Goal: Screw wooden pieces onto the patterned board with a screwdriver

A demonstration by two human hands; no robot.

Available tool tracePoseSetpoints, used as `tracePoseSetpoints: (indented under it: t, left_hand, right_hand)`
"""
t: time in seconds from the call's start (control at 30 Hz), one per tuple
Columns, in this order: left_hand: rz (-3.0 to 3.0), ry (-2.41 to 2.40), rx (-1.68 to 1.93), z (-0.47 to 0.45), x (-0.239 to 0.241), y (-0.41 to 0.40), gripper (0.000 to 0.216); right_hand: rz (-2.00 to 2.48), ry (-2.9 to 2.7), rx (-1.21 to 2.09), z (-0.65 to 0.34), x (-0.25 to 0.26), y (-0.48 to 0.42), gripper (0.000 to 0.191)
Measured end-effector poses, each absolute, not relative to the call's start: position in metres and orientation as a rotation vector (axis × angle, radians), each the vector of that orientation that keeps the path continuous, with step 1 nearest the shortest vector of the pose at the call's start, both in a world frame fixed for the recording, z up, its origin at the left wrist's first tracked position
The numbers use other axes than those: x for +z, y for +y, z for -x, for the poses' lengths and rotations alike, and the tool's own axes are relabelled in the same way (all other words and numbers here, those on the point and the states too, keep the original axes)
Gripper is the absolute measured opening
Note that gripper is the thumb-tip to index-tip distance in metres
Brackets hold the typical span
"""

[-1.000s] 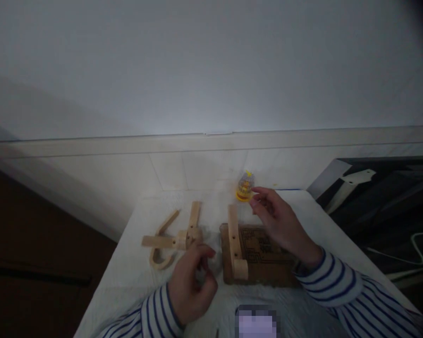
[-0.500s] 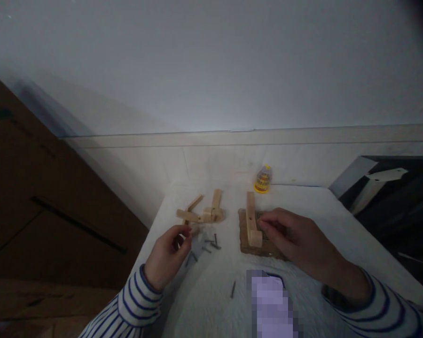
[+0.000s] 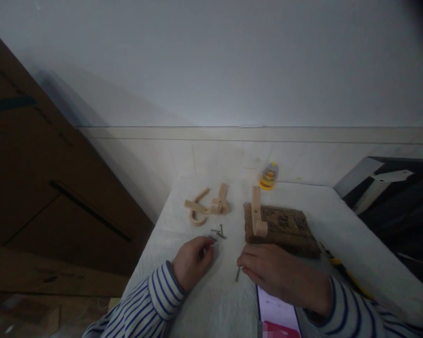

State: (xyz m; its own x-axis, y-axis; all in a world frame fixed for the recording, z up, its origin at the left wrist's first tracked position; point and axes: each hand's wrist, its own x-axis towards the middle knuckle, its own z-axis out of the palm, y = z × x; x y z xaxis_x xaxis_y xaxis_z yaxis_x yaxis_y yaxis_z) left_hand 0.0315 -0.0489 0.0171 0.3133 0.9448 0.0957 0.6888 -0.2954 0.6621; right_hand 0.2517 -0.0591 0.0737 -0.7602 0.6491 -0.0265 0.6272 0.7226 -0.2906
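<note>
My right hand (image 3: pixel 273 270) reaches low over the white table, its thumb and fingers pinched at the upper end of a single screw (image 3: pixel 237 274). My left hand (image 3: pixel 193 262) is closed at the edge of a small clear plastic bag (image 3: pixel 215 237); its fingertips partly hide the bag. Several loose screws (image 3: pixel 220 232) lie just beyond it. Farther back on the left is a group of pale wooden hooks (image 3: pixel 199 210). Another wooden hook (image 3: pixel 256 211) rests on a brown cardboard-like package (image 3: pixel 289 225), beyond my right hand.
A yellow-capped glue bottle (image 3: pixel 268 176) stands near the wall at the table's back. Under my right forearm lies a phone (image 3: pixel 277 310), with a yellow-and-black tool (image 3: pixel 345 272) farther right. A brown panel (image 3: pixel 56 188) leans at the left; dark furniture with a white bracket (image 3: pixel 391 177) is at the right.
My right hand has left the wooden hook and come down toward me to the lone screw. My left hand has moved right, to the plastic bag by the screws. The view has shifted slightly.
</note>
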Motion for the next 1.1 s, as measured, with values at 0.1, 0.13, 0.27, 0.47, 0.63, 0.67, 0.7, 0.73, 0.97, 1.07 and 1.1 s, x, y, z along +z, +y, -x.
tracePoseSetpoints:
  t: [0.1,0.13,0.27,0.47,0.63,0.67,0.7,0.73,0.97,1.07,1.1]
  left_hand:
    - [-2.103,1.408,0.708,-0.033,0.012,-0.05,0.021]
    - [-2.109,1.391,0.711,-0.033,0.011,-0.05,0.022]
    - [-2.118,1.357,0.724,-0.031,0.007,-0.05,0.022]
    - [-2.126,1.333,0.761,-0.03,0.001,-0.05,0.022]
    - [-2.162,1.307,0.781,-0.031,0.002,-0.05,0.023]
    - [-2.173,1.304,0.785,-0.031,0.002,-0.05,0.023]
    - [-2.183,1.301,0.792,-0.031,0.002,-0.051,0.023]
    - [-2.192,1.301,0.798,-0.031,0.002,-0.051,0.023]
    - [-2.209,1.321,0.742,-0.033,0.003,-0.051,0.024]
    - [-2.212,1.313,0.726,-0.032,0.004,-0.051,0.024]
    - [-2.214,1.312,0.722,-0.032,0.004,-0.051,0.024]
  right_hand:
    - [1.025,-2.962,0.34,-0.245,0.063,-0.063,0.013]
    - [1.026,-2.98,0.324,-0.243,0.059,-0.063,0.012]
    - [1.039,-2.997,0.244,-0.238,0.049,-0.064,0.013]
    - [1.029,-3.01,0.233,-0.236,0.047,-0.061,0.015]
    - [1.016,-3.018,0.265,-0.236,0.049,-0.058,0.014]
    - [1.015,-3.017,0.275,-0.236,0.049,-0.058,0.013]
    - [1.015,-3.015,0.286,-0.236,0.05,-0.057,0.012]
    - [1.016,-3.011,0.298,-0.236,0.051,-0.057,0.011]
    - [1.062,-2.943,0.374,-0.241,0.062,-0.057,0.011]
    - [1.063,-2.848,0.481,-0.246,0.068,-0.057,0.012]
    - [1.06,-2.797,0.545,-0.248,0.07,-0.057,0.013]
